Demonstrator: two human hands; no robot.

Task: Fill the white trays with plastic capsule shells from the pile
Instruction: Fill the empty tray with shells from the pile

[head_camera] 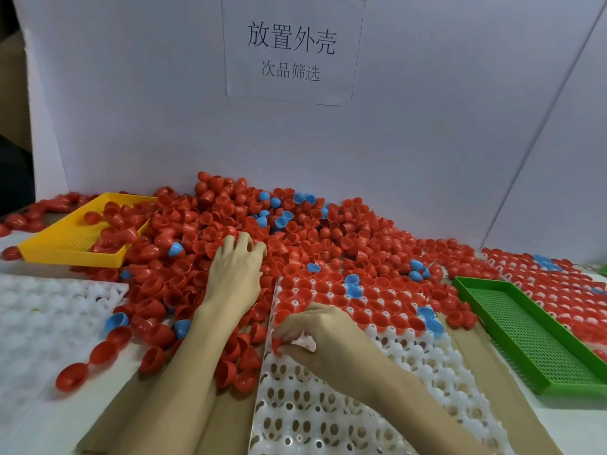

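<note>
At the left edge of the frame a white foam tray (49, 310) is lying on the worktop (19, 431) with its cups showing no shells. Above it, in the upper left of the pile, a yellow perforated basket (70, 239) is holding some red shells. The pile of capsule shells (295, 231), mostly red with a few blue ones, is spreading across the middle of the frame against the white backboard.

The left hand (235, 274) is resting palm down on the pile, its fingers curling into the red shells; I cannot tell if the grip is already closing on one. Just right of it, the right hand (315, 333) is pinching a red shell (278, 343) between thumb and fingers and is lowering it to a cup at the left edge of the white tray (328, 415) in the lower centre. The far rows of this tray are already filled; the near rows are open.

The shells are looking very light, thin and stiff, with a smooth surface that may slip, so taking one by its rim seems best.

At the right a green perforated basket (532, 333) is lying, with another filled tray (542, 277) behind it.

The paper sign (292, 47) at the top centre is reading "放置外壳" and, smaller, "次品筛选".
</note>
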